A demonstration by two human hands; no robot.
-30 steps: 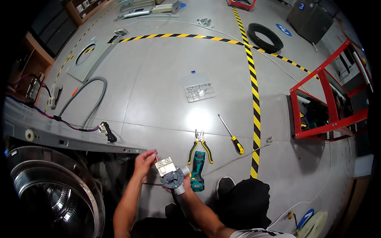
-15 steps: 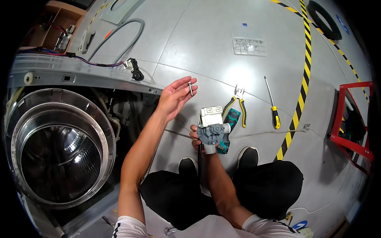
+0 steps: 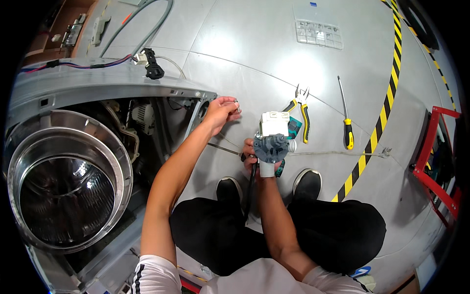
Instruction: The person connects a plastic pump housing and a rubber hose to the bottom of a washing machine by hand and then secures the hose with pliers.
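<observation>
My left hand [image 3: 221, 112] pinches a small metal bolt [image 3: 237, 107] beside the front corner of the open washing machine frame [image 3: 176, 90]. My right hand [image 3: 250, 153] holds a pump [image 3: 271, 147] with a white top, grey body and spout, with a black hose [image 3: 250, 191] hanging below. A teal cordless power tool [image 3: 294, 126] lies on the floor, partly hidden behind the pump. Yellow-and-black pliers [image 3: 305, 122] lie open beside it, and a screwdriver [image 3: 347, 127] lies farther right. The machine's steel drum [image 3: 68, 196] fills the lower left, with a black wired connector [image 3: 154, 66] on the frame.
A clear compartment box [image 3: 318, 34] lies on the floor [image 3: 230, 39] at the back. A red metal rack [image 3: 431, 147] stands at the right beside yellow-black floor tape [image 3: 389, 98]. A grey hose [image 3: 142, 14], a wooden unit [image 3: 56, 29] and a dark rubber ring [image 3: 416, 19] are farther off.
The view has tilted down toward my legs. My left hand moved up and away from the pump, and its fingers have curled more around the bolt. My right hand still holds the pump.
</observation>
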